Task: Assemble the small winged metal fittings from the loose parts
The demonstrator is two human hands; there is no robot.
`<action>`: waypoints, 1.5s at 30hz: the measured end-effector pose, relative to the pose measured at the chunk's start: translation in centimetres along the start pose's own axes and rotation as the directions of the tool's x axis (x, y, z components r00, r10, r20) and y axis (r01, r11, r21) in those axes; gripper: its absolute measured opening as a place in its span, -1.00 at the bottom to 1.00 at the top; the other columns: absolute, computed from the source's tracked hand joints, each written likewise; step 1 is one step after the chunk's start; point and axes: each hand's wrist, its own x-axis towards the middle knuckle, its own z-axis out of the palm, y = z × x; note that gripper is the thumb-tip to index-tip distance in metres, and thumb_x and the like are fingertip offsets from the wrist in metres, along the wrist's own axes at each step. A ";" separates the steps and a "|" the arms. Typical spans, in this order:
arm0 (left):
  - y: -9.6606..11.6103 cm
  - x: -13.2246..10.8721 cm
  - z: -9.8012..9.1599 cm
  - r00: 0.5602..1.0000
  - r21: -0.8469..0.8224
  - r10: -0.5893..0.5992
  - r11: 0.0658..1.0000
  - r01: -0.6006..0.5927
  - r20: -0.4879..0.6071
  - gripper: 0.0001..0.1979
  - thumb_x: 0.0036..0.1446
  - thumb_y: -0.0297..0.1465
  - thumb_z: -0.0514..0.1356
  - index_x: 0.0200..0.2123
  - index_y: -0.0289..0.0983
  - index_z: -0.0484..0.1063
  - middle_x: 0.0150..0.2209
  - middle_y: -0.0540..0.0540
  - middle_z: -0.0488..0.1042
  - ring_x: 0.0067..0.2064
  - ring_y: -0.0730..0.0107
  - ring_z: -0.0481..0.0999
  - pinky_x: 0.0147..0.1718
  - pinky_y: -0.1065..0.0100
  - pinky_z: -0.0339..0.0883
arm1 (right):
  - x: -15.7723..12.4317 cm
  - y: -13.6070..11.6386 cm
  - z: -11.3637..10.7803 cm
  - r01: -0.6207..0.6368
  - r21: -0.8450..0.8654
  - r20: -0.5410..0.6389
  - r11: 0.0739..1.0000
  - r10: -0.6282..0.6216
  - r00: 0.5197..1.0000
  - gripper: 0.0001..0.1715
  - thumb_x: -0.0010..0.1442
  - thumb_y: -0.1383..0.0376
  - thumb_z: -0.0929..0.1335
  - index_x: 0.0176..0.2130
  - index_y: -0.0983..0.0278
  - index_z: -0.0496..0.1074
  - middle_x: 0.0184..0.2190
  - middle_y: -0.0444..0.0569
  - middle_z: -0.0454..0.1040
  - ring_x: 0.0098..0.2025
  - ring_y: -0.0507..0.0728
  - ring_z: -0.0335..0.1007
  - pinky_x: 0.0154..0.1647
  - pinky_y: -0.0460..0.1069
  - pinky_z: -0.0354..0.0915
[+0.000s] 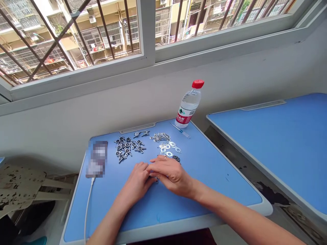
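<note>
Over the middle of the blue desk point(194, 204), my left hand point(138, 180) and my right hand point(172, 173) meet, fingers touching. Both are closed, and whatever sits between the fingertips is hidden. Just past my left hand lies a cluster of small dark metal fittings with stems point(127, 146). Beyond my right hand are flat silver metal plates with holes point(169, 154) and a pile of shiny metal links point(160, 136). A small heap of black rings point(176, 158) is partly covered by my right hand, which wears a ring.
A water bottle point(189, 107) with a red cap stands at the far right corner, a thin blue-handled screwdriver point(181, 131) before it. A blurred phone point(98, 158) with a white cable point(88, 204) lies on the left. Another blue desk point(281, 136) stands to the right, below the window wall.
</note>
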 end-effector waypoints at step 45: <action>0.6 0.4 -1.7 0.993 -0.093 -0.080 0.992 0.088 0.086 -0.94 0.17 -0.42 0.27 -0.27 -0.21 0.46 -0.30 -0.01 0.48 -0.20 0.29 0.42 -0.14 0.25 0.24 | 0.1 0.6 -1.8 -0.122 -0.194 -0.046 0.973 0.116 0.992 -0.79 0.31 0.31 0.28 -0.38 0.26 0.39 -0.57 -0.12 0.42 -0.54 0.03 0.20 -0.45 -0.06 0.19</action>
